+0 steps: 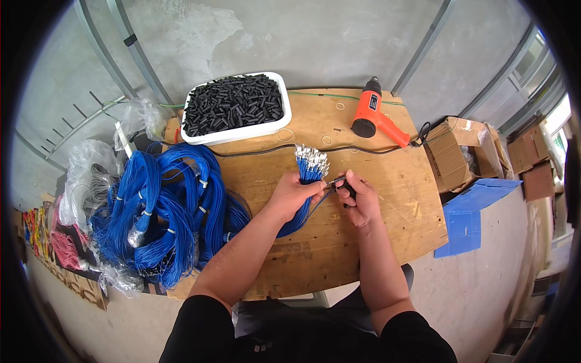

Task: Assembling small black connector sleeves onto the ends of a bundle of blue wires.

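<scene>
My left hand [293,195] is closed round a bundle of blue wires [308,173] whose pale metal-looking ends [312,158] fan out above the fist. One blue wire runs apart from the bundle toward my right hand [357,195]. The right fingers are curled round several short black sleeves [346,190], one of them pinched at the tip of that single wire. Whether the sleeve is on the wire or only touching it is too small to tell. The rest of the bundle trails down to the left behind my left forearm.
A white tray [287,115] heaped with black sleeves [233,106] stands at the back. An orange heat gun [370,112] lies at the right rear, near a black cord [257,151]. Tied coils of blue wire [163,212] cover the table's left side. A cardboard box [451,151] is beyond the right edge.
</scene>
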`<state>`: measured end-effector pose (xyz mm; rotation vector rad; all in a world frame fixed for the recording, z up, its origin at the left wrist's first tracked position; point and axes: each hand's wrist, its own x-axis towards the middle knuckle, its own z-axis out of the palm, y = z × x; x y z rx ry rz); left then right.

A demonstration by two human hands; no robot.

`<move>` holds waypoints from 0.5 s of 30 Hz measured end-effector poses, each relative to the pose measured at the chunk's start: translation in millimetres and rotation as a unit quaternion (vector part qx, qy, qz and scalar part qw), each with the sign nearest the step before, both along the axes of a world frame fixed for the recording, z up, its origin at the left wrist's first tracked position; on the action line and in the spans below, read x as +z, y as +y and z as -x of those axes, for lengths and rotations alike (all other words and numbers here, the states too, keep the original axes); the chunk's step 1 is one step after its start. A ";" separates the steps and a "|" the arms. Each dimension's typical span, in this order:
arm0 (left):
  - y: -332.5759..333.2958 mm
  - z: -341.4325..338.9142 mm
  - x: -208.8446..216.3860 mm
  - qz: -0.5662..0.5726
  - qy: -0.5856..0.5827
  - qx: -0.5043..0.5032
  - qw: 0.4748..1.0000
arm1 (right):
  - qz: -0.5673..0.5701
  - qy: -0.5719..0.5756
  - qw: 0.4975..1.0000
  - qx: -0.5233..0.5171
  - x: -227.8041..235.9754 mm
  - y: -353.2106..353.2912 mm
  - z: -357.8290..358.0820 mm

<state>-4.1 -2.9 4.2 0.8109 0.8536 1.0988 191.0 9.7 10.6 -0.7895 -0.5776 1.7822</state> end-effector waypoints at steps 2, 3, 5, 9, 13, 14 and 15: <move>0.5 -1.5 0.6 -0.001 0.011 -0.007 1.000 | 0.008 0.036 0.999 0.035 -6.7 3.1 -4.1; 0.6 -1.6 0.5 -0.001 0.011 -0.007 1.000 | 0.008 0.037 0.999 0.035 -8.0 3.4 -4.1; 0.8 -1.7 0.3 -0.004 0.012 -0.008 1.000 | 0.003 0.031 0.999 0.045 -9.5 3.4 -4.3; 0.9 -1.1 -0.8 -0.001 0.017 -0.011 1.000 | 0.005 0.007 0.998 0.055 -5.5 0.3 0.4; 1.7 -0.9 -1.8 0.013 0.020 -0.011 1.000 | 0.010 -0.005 0.999 0.037 -2.1 -0.8 2.1; 1.9 -0.7 -1.6 0.016 0.024 -0.012 1.000 | 0.005 -0.017 0.999 0.035 -1.9 -1.3 2.4; 1.7 -0.9 -0.7 0.016 0.024 -0.013 1.000 | 0.005 -0.017 0.999 0.034 -2.5 -1.8 2.1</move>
